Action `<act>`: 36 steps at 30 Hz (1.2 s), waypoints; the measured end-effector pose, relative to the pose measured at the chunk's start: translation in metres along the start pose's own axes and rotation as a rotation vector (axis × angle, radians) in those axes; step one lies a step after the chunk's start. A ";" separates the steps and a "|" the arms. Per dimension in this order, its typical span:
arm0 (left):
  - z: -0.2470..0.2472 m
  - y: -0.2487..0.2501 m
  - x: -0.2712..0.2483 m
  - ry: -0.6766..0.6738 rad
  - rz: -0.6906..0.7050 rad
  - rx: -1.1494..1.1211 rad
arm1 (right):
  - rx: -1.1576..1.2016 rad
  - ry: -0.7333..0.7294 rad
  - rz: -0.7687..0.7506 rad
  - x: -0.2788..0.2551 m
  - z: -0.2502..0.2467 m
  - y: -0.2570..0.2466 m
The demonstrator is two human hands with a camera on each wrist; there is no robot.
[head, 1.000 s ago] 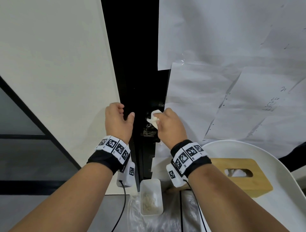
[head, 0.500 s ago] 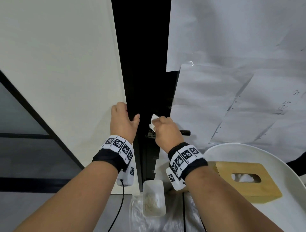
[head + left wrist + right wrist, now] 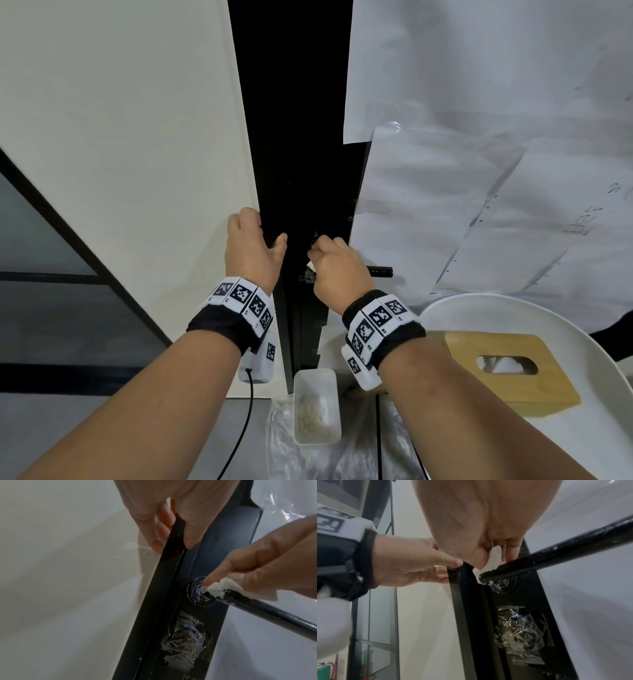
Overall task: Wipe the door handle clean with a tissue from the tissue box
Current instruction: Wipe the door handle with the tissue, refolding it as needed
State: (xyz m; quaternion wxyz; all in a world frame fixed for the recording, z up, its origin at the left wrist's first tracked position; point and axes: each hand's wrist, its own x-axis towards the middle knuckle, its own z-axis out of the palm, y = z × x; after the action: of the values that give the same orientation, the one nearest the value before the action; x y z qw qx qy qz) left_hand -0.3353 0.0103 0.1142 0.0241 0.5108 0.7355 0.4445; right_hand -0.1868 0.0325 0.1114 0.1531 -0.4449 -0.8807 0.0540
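1. The right hand [image 3: 337, 270] has its fingers curled, pinching a crumpled white tissue [image 3: 221, 586] between thumb and fingers; only a small scrap of the tissue shows under the hand in the head view.
2. The tissue is pressed against the black door handle [image 3: 267, 609] at the end where the bar meets its round base plate [image 3: 197, 595]; white specks lie on that plate and on the bar near it.
3. In the right wrist view the tissue [image 3: 493, 558] sits on top of the door handle [image 3: 556, 555], wedged between the thumb and the other fingers.
4. The far end of the handle [image 3: 380, 271] sticks out to the right from under the right hand.
5. The left hand [image 3: 251, 253] grips the black edge of the door [image 3: 173, 555]: its fingers are wrapped round one side and the thumb presses on the other.
6. Below the handle, a patch of crinkled clear plastic [image 3: 185, 641] is stuck on the black door face.
7. A wooden tissue box [image 3: 507, 370] rests on a round white counter [image 3: 565, 318] to the right, well apart from the hands, with tissue showing in its oval slot.
8. White paper sheets [image 3: 479, 154] cover the door panel right of the black strip.
9. A small white container [image 3: 317, 407] stands on the floor beneath the hands, on a clear plastic bag [image 3: 352, 455].
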 end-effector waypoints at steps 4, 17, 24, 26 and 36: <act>0.000 0.000 0.000 -0.005 0.001 0.006 | 0.032 -0.037 -0.036 -0.002 0.000 0.005; 0.001 -0.002 0.000 0.007 0.006 0.007 | 0.336 0.259 0.185 -0.009 0.006 0.025; 0.002 -0.002 -0.001 0.016 0.009 0.009 | -0.022 0.199 0.092 -0.012 -0.004 0.012; 0.003 -0.003 0.000 0.012 0.005 0.014 | -0.050 0.111 0.068 -0.012 0.001 0.009; 0.003 -0.003 0.000 0.007 0.007 0.023 | 0.123 0.163 0.020 -0.003 0.008 0.008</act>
State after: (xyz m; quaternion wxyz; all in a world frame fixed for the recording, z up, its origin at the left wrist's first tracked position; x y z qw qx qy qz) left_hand -0.3363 0.0121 0.1110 0.0142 0.5122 0.7388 0.4378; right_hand -0.1817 0.0357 0.1011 0.2508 -0.4462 -0.8560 0.0730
